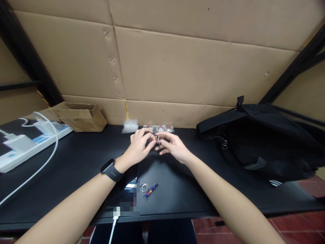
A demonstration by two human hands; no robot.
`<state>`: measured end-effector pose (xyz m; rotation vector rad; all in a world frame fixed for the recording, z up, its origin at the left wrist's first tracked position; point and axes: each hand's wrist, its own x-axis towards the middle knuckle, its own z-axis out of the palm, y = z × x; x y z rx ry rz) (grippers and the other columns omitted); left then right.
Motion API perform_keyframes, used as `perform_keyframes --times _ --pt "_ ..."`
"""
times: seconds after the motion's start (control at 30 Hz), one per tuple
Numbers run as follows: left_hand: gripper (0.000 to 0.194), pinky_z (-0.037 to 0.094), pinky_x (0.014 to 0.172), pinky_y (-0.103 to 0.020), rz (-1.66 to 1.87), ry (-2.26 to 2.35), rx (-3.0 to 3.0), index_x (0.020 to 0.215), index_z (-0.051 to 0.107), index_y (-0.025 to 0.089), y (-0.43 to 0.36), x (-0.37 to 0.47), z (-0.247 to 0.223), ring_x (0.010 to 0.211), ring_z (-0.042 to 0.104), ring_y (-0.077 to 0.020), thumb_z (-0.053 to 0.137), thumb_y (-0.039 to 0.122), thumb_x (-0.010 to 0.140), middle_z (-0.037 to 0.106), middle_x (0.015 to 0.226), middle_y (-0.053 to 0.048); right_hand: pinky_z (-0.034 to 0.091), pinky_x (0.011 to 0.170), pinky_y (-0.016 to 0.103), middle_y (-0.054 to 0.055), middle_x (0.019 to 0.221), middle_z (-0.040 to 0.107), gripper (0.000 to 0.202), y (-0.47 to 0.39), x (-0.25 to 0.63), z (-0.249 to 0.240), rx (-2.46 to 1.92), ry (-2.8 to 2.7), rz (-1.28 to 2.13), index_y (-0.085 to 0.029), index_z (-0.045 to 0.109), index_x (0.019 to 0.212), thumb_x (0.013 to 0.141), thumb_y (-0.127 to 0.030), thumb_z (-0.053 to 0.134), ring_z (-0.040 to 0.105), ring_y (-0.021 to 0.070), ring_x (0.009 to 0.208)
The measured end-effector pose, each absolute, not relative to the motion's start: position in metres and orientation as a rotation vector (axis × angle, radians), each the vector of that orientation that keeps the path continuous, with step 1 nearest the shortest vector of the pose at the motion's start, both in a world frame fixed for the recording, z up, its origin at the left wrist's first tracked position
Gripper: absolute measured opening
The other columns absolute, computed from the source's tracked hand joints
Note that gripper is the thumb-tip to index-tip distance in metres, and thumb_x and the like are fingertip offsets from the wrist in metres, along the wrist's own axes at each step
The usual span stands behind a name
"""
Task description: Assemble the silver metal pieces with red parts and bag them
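Over the black table my left hand is closed in a pinch. A speck of red shows at its fingertips, but what it grips is too small to make out. My right hand faces it, thumb and fingers closed on a small thin flat piece seen nearly edge-on. Just behind the fingers lie several small shiny packets with red marks, partly hidden by the hands. Nearer to me rests a keychain with a metal ring and a colourful tag.
A tablet-like dark glossy device with a white cable lies below my left wrist. At left are a white power strip and an open cardboard box. Clear plastic bags lie by the cardboard wall; a black backpack stands right.
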<state>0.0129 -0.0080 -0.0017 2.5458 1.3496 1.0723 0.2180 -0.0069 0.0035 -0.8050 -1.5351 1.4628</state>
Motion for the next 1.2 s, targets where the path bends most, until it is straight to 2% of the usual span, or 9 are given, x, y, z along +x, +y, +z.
perform_keyframes --times 0.2,0.4,0.5,0.6,0.8,0.9,1.0,1.1,1.2 --pt "0.023 0.038 0.098 -0.047 1.012 1.407 2.562 0.104 0.065 0.026 -0.005 0.011 -0.002 0.123 0.048 -0.0296 0.05 0.043 0.1 0.06 0.128 -0.007 0.062 0.062 0.025 0.008 0.115 0.068 0.029 -0.004 0.222 0.007 -0.904 -1.587 1.418 -0.025 0.067 0.118 0.089 -0.028 0.066 0.074 0.0148 0.079" --pt "0.03 0.037 0.097 -0.05 0.594 1.448 2.765 0.118 0.061 0.025 0.005 -0.002 -0.014 0.124 0.044 -0.0342 0.052 0.044 0.098 0.061 0.13 -0.01 0.062 0.069 0.027 0.006 0.105 0.071 0.05 -0.002 0.234 0.01 -0.922 -1.706 1.334 -0.025 0.064 0.127 0.078 -0.018 0.073 0.072 0.0185 0.09" --pt "0.036 0.036 0.099 -0.051 0.452 1.386 2.789 0.128 0.058 0.026 0.008 -0.005 -0.018 0.127 0.042 -0.0343 0.049 0.046 0.099 0.06 0.135 -0.011 0.061 0.076 0.03 0.006 0.11 0.07 0.061 0.0 0.239 0.012 -0.893 -1.806 1.259 -0.023 0.064 0.128 0.07 -0.02 0.082 0.071 0.0176 0.089" --pt "0.04 0.035 0.101 -0.052 0.407 1.341 2.76 0.129 0.057 0.024 0.01 -0.004 -0.018 0.128 0.043 -0.0339 0.048 0.049 0.098 0.063 0.131 -0.011 0.06 0.08 0.031 0.007 0.115 0.069 0.058 0.003 0.241 0.012 -0.872 -1.863 1.184 -0.021 0.068 0.124 0.068 -0.024 0.084 0.069 0.0147 0.084" --pt "0.04 0.036 0.101 -0.052 0.443 1.292 2.766 0.129 0.058 0.025 0.01 -0.003 -0.017 0.126 0.045 -0.0344 0.047 0.049 0.099 0.064 0.129 -0.011 0.058 0.072 0.032 0.007 0.127 0.067 0.054 0.004 0.245 0.013 -0.944 -2.096 0.849 -0.027 0.069 0.124 0.072 -0.027 0.082 0.069 0.0169 0.084" --pt "0.04 0.037 0.101 -0.053 0.451 1.296 2.805 0.127 0.061 0.026 0.008 -0.002 -0.018 0.125 0.046 -0.0348 0.05 0.05 0.098 0.063 0.127 -0.012 0.054 0.078 0.034 0.004 0.122 0.071 0.061 0.003 0.249 0.017 -1.103 -2.24 0.539 -0.032 0.068 0.126 0.068 -0.025 0.086 0.069 0.0209 0.091" --pt "0.039 0.037 0.101 -0.053 0.453 1.278 2.817 0.124 0.064 0.025 0.007 -0.001 -0.018 0.127 0.046 -0.0347 0.052 0.051 0.097 0.063 0.127 -0.012 0.05 0.081 0.033 0.0 0.114 0.075 0.053 0.002 0.252 0.022 -1.235 -2.343 0.308 -0.033 0.07 0.118 0.068 -0.028 0.086 0.069 0.0224 0.097" --pt "0.036 0.034 0.105 -0.056 0.436 1.229 2.83 0.115 0.066 0.025 0.006 -0.001 -0.016 0.136 0.039 -0.0362 0.052 0.053 0.097 0.058 0.139 -0.011 0.046 0.081 0.031 0.0 0.108 0.076 0.042 0.001 0.254 0.024 -1.248 -2.445 0.207 -0.031 0.072 0.112 0.071 -0.034 0.084 0.069 0.0219 0.096" --pt "0.036 0.027 0.11 -0.06 0.415 1.156 2.826 0.111 0.067 0.024 0.005 -0.002 -0.014 0.145 0.029 -0.0382 0.054 0.054 0.096 0.051 0.151 -0.009 0.04 0.093 0.037 0.001 0.102 0.077 0.041 0.002 0.254 0.022 -1.265 -2.505 0.15 -0.03 0.073 0.11 0.072 -0.041 0.083 0.07 0.0231 0.094"
